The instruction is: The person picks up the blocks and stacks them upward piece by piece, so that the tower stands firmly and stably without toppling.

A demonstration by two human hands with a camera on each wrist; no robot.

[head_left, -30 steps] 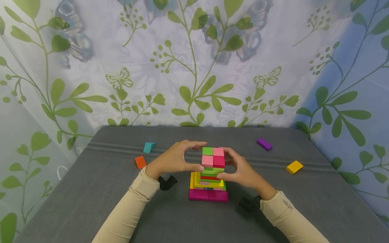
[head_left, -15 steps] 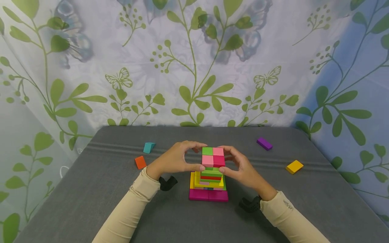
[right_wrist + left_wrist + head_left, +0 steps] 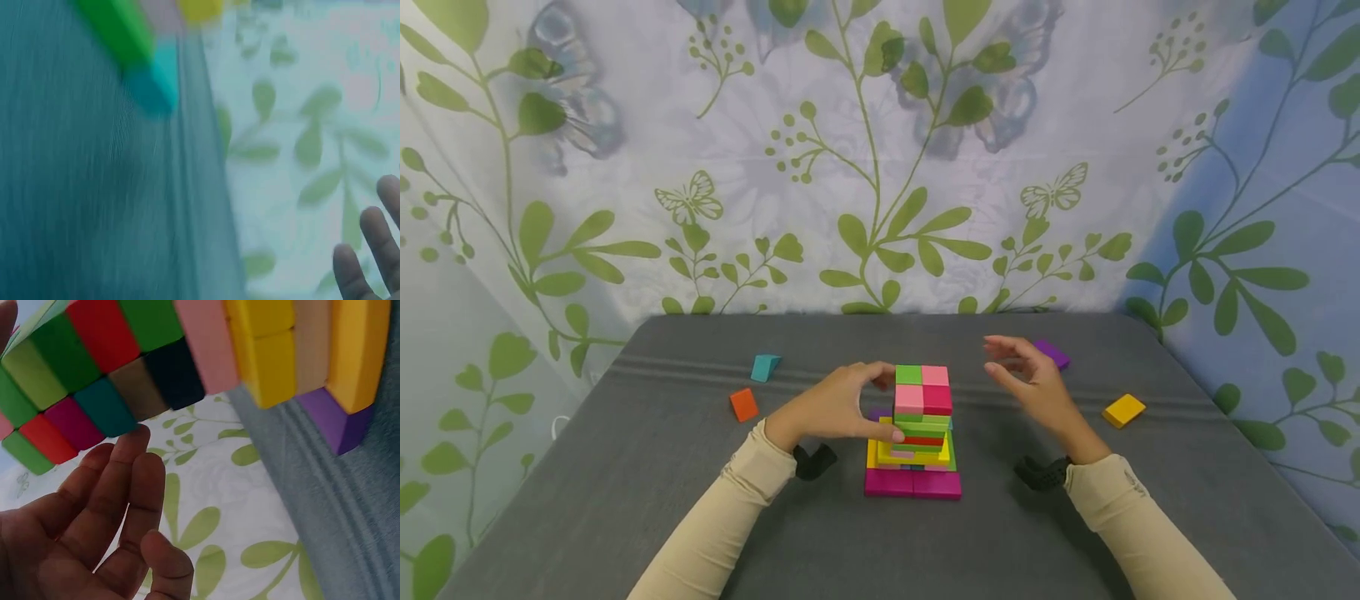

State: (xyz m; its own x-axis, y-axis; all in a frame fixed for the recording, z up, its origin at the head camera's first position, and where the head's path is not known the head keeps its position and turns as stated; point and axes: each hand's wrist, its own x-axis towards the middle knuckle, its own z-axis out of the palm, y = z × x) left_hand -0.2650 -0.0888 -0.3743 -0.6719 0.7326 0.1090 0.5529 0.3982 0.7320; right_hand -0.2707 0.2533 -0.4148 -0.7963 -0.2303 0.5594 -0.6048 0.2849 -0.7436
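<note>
A tower of colourful wooden blocks (image 3: 922, 398) stands on a base of magenta blocks (image 3: 890, 482) in the head view. Its top shows green, pink and magenta squares. Beside its left side is my left hand (image 3: 838, 404), thumb at the front and fingers toward the back. In the left wrist view, the loosely bent fingers (image 3: 142, 494) reach up to the tower's side by a teal block (image 3: 104, 407); whether they press on it I cannot tell. My right hand (image 3: 1033, 387) hovers apart to the tower's right, holding nothing, its fingers (image 3: 378, 234) spread in the right wrist view.
Loose blocks lie on the grey table (image 3: 685, 500): a teal one (image 3: 765, 367) and an orange one (image 3: 744, 405) at left, a purple one (image 3: 1054, 356) partly behind the right hand, a yellow one (image 3: 1124, 411) at right. A leaf-patterned cloth (image 3: 790, 208) hangs behind.
My right hand has left the tower's upper part and moved away to the right. The left hand has slid slightly lower along the tower's side. The tower still stands.
</note>
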